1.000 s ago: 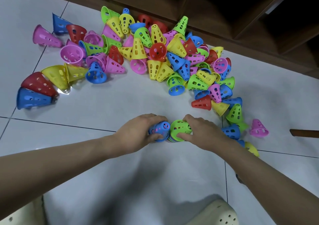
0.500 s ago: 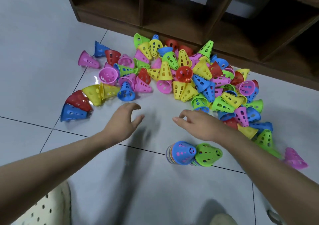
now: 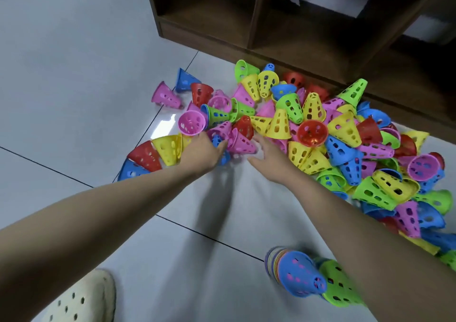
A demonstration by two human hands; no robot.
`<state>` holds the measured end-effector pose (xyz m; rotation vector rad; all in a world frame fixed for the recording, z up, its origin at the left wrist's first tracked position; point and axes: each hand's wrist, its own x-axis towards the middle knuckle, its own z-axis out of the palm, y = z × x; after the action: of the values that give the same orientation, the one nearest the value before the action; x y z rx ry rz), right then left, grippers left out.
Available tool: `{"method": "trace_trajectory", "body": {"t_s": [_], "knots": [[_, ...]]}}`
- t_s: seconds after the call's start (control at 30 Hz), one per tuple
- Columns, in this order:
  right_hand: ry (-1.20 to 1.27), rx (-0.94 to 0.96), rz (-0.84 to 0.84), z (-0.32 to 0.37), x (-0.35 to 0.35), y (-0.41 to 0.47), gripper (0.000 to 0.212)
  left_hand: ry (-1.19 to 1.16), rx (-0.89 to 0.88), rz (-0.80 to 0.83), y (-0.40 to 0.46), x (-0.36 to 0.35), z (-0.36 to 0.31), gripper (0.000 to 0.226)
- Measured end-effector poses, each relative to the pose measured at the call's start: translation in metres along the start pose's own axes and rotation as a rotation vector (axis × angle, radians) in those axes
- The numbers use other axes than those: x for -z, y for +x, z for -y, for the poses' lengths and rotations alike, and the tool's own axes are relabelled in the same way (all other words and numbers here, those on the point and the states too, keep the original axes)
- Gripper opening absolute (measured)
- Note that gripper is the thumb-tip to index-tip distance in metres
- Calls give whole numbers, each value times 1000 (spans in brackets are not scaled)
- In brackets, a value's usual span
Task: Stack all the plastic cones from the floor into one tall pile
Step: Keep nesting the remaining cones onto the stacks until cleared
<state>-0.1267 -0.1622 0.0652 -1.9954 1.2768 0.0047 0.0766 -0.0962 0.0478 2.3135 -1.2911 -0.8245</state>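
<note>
Head view: nearest us a cream perforated shoe (image 3: pixel 84 297) rests on the pale tiled floor (image 3: pixel 61 99). Just to its right, two short stacks of cones lie on their sides, a blue-topped stack (image 3: pixel 296 276) and a green-topped stack (image 3: pixel 336 287), touching each other and partly hidden under our right forearm. Further out, our left hand (image 3: pixel 201 152) reaches into the near edge of the loose cone heap (image 3: pixel 320 134); its fingers lie against a small blue cone (image 3: pixel 218 142) and a pink cone (image 3: pixel 240 141), though we cannot tell whether they have closed on either. Our right hand (image 3: pixel 270 158) is spread wide, fingers straight, holding nothing, its tips just beside the pink cone. Beyond the heap stands a dark wooden shelf unit (image 3: pixel 283 25).
</note>
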Motion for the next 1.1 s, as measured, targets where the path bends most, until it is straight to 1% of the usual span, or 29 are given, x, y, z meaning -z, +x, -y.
{"method": "trace_trajectory", "body": {"t_s": [0.1,0.2,0.3,0.4,0.47,0.57,0.63,0.73,0.83,0.9,1.0,1.1], "knots": [[-21,15,-2,5,-8,22,73,164,22,160,9,0,-1,50],[-71,41,-10,10,-14,37,74,201,45,288,-7,6,6,50],[-164,57,21,10,-20,44,70,266,3,365,-35,11,20,46],[-276,68,28,7,-26,43,61,284,-60,434,-67,11,32,48],[-241,73,46,5,-24,36,60,324,-109,478,-82,9,42,48],[-144,50,91,4,-11,19,71,248,-153,532,-91,9,50,56],[-115,21,90,4,2,4,70,100,-161,495,-92,10,48,60],[-159,24,38,2,18,-19,58,-128,-174,353,-86,9,42,45],[-272,30,53,1,20,-35,53,-241,-212,247,-80,5,39,41],[-396,40,98,-4,13,-41,53,-246,-254,245,-77,1,43,41],[-569,82,143,-9,-3,-44,46,-106,-352,219,-74,-6,54,52],[-563,79,146,-8,-12,-44,40,28,-334,166,-73,-11,59,64]]}}
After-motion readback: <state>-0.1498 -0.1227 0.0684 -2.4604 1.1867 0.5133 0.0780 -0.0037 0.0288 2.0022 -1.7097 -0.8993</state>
